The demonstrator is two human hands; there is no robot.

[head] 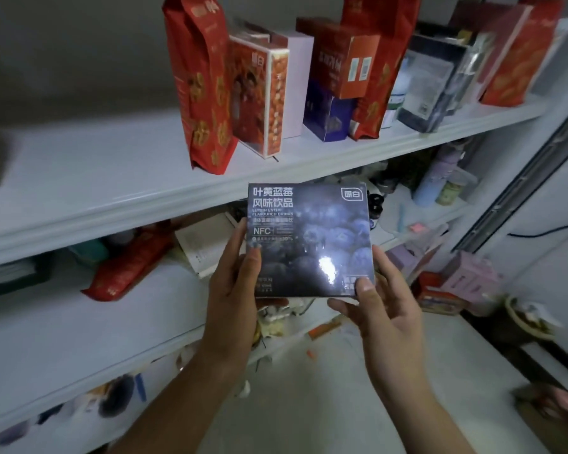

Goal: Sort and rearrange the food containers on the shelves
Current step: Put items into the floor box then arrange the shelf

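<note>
Gripping the glossy drink box (310,239) by its lower corners, left hand (233,276) and right hand (379,306) may slip, toppling the eleven-o'clock red bag (200,83).

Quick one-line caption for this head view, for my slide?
A blueberry drink box gripped by left hand and right hand below the upper shelf lined with red bags and boxes.

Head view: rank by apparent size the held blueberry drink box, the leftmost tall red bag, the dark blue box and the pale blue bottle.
1. blueberry drink box and tall red bag: about alike; the box is nearer the camera, so unranked.
2. dark blue box
3. pale blue bottle
</note>
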